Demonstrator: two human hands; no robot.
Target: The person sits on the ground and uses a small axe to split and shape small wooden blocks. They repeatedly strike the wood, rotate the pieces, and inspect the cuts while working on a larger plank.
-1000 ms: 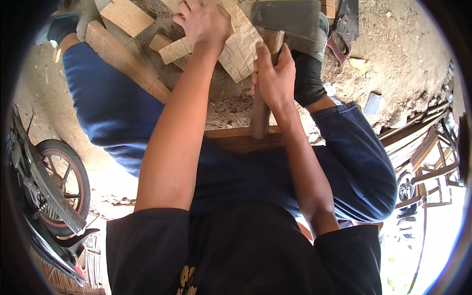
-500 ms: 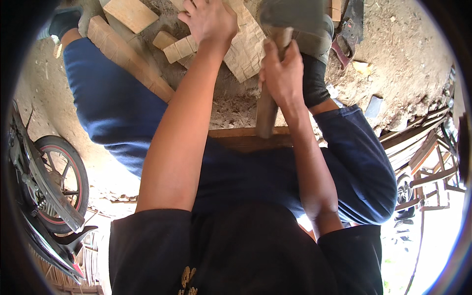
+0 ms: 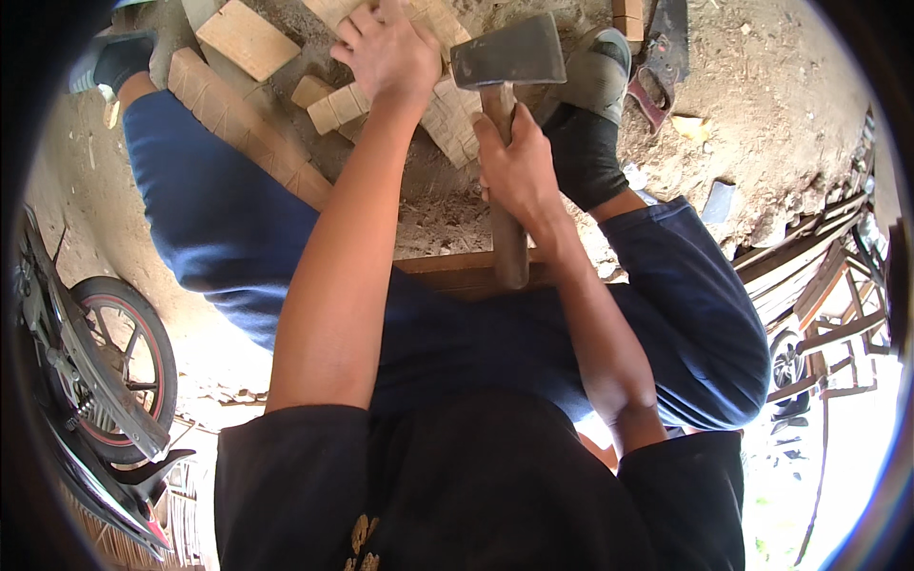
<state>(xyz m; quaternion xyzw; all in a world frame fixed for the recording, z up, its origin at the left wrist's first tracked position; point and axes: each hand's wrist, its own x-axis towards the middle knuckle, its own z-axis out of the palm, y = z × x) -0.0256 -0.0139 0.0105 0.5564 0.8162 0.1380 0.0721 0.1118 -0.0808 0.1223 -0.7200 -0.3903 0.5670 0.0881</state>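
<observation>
My left hand [image 3: 390,62] rests on the pale, rough-hewn wooden block [image 3: 455,128] at the top, fingers curled over it, their tips partly hidden. A short notched wooden piece [image 3: 333,112] lies beside it, under the wrist side. My right hand [image 3: 514,162] grips the wooden handle [image 3: 509,252] of a hatchet, whose wide dark metal head [image 3: 505,52] is raised just right of my left hand and partly covers the block.
A long cut beam [image 3: 238,119] lies left, beside a small board [image 3: 243,38]. A handsaw [image 3: 657,95] lies beyond my right shoe [image 3: 590,81]. A motorbike wheel [image 3: 124,371] stands at left; scrap timber [image 3: 828,285] is piled at right.
The hatchet has swung down and leftward in my right hand, its head now tilted nearer my left hand. My left hand has shifted slightly but stays at the wood.
</observation>
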